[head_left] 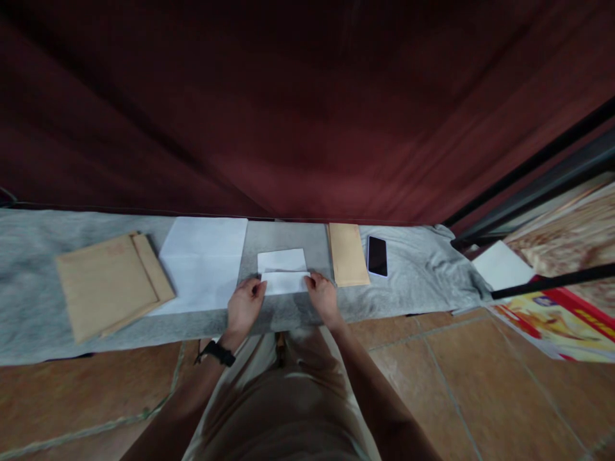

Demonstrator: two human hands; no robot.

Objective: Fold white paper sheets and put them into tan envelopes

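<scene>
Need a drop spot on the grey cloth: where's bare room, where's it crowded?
Bare cloth runs from the brown envelopes to the left end, and from the phone to the crumpled right end. Crowded in the middle: left hand and right hand hold the folded paper between white sheets and a tan envelope.

Two hands work at the folded white sheet: the left hand (245,306) at its nine o'clock end, the right hand (323,297) at three o'clock. One folded white sheet (283,270) lies on one grey cloth (408,282). One stack of white paper (202,264) sits at nine o'clock of it, then two large brown envelopes (108,282), overlapped. At three o'clock lie one narrow brown envelope (346,254) and one phone (377,256).
</scene>
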